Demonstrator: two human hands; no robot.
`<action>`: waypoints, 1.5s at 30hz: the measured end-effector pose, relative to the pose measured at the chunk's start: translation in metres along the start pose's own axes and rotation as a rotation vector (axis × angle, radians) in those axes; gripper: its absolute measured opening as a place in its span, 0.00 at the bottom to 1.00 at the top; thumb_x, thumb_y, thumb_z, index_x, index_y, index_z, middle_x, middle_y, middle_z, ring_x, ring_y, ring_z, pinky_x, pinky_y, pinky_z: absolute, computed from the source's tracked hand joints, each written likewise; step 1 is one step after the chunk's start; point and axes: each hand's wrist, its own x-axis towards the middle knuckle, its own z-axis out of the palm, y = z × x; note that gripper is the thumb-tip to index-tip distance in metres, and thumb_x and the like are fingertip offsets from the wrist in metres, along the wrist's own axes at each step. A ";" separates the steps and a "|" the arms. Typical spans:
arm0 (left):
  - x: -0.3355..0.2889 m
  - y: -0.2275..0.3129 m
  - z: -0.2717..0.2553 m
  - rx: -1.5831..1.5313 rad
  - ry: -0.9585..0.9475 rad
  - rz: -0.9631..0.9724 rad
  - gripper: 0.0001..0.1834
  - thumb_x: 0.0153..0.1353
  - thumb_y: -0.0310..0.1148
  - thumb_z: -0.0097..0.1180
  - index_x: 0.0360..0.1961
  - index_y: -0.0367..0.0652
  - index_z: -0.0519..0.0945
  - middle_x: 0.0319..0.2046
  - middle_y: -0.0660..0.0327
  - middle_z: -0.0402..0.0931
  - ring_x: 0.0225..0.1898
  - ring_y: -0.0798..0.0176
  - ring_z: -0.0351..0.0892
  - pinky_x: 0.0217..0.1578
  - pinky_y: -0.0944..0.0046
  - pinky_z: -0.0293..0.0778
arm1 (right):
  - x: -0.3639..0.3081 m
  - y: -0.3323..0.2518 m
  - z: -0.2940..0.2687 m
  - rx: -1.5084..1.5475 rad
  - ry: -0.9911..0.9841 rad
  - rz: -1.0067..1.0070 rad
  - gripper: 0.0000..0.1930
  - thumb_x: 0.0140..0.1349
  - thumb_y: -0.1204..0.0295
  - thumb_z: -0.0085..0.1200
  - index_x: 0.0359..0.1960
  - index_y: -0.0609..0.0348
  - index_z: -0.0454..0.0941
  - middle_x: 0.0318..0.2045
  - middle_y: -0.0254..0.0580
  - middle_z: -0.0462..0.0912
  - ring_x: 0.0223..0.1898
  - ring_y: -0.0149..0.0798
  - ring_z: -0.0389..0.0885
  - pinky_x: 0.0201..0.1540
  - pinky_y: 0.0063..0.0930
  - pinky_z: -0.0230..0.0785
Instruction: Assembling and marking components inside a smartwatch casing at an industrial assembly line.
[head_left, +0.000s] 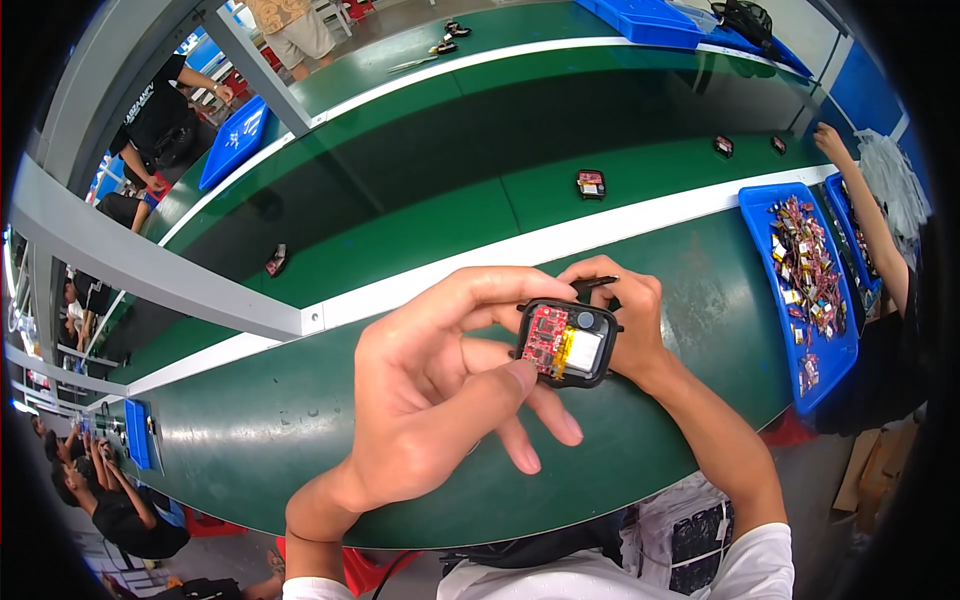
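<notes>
My left hand [420, 400] pinches an open black smartwatch case [567, 343] between thumb and fingers, above the green bench. Inside the case show a red circuit board, a silver battery with yellow tape and a small round grey part. Behind the case, my right hand [637, 318] is closed, with a slim dark tool [594, 284] sticking out at its fingertips toward the case's upper edge. The case hides part of that hand, and the tool's kind cannot be made out.
At right stands a blue tray [800, 370] heaped with red boards and batteries. Beyond a white rail, a green conveyor belt [430, 235] carries several watch cases, one of them [591, 184] straight ahead. A grey metal post [200, 285] rises at left. A co-worker's arm [870, 205] reaches in at right.
</notes>
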 end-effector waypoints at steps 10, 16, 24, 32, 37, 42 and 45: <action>0.000 0.001 -0.001 0.005 0.002 0.004 0.25 0.54 0.12 0.43 0.55 0.14 0.71 0.43 0.34 0.82 0.25 0.43 0.89 0.14 0.62 0.85 | 0.001 0.000 0.002 -0.002 -0.002 -0.006 0.09 0.52 0.76 0.73 0.33 0.57 0.85 0.18 0.30 0.80 0.11 0.23 0.62 0.17 0.23 0.53; 0.006 -0.002 -0.003 0.021 0.015 0.014 0.25 0.56 0.15 0.46 0.56 0.17 0.72 0.42 0.38 0.82 0.24 0.47 0.88 0.13 0.65 0.82 | 0.001 0.000 0.001 -0.007 0.024 -0.009 0.09 0.52 0.77 0.73 0.34 0.58 0.85 0.20 0.33 0.83 0.12 0.23 0.63 0.20 0.21 0.62; 0.092 -0.068 -0.129 0.296 0.499 0.088 0.20 0.66 0.24 0.49 0.57 0.23 0.76 0.44 0.49 0.83 0.37 0.58 0.90 0.33 0.69 0.84 | 0.001 -0.003 0.005 0.024 0.010 0.082 0.10 0.50 0.76 0.72 0.34 0.55 0.86 0.25 0.34 0.88 0.11 0.25 0.62 0.18 0.23 0.57; 0.115 -0.066 -0.171 1.599 0.649 -0.018 0.19 0.66 0.32 0.54 0.48 0.23 0.83 0.46 0.35 0.83 0.41 0.41 0.88 0.44 0.51 0.82 | 0.003 -0.006 -0.001 0.008 -0.003 0.083 0.09 0.52 0.73 0.72 0.34 0.52 0.84 0.28 0.31 0.90 0.12 0.28 0.66 0.20 0.25 0.61; 0.145 -0.074 -0.127 1.382 0.364 0.254 0.16 0.64 0.33 0.59 0.46 0.32 0.86 0.41 0.43 0.85 0.38 0.44 0.88 0.43 0.51 0.82 | 0.003 -0.006 0.000 0.000 -0.007 0.080 0.09 0.52 0.73 0.72 0.34 0.52 0.83 0.28 0.31 0.90 0.13 0.29 0.68 0.20 0.25 0.63; 0.197 -0.101 -0.079 0.954 0.105 0.020 0.13 0.64 0.31 0.64 0.43 0.31 0.86 0.30 0.58 0.85 0.26 0.68 0.84 0.21 0.67 0.80 | 0.004 -0.007 -0.001 -0.007 -0.013 0.086 0.10 0.52 0.74 0.72 0.34 0.52 0.83 0.28 0.32 0.90 0.13 0.29 0.69 0.21 0.26 0.64; 0.212 -0.111 -0.067 0.941 0.064 -0.010 0.12 0.62 0.31 0.65 0.40 0.31 0.85 0.26 0.60 0.82 0.22 0.69 0.80 0.18 0.67 0.77 | 0.003 -0.005 0.003 0.031 0.037 0.051 0.11 0.51 0.76 0.74 0.35 0.58 0.87 0.14 0.32 0.75 0.12 0.23 0.59 0.18 0.24 0.52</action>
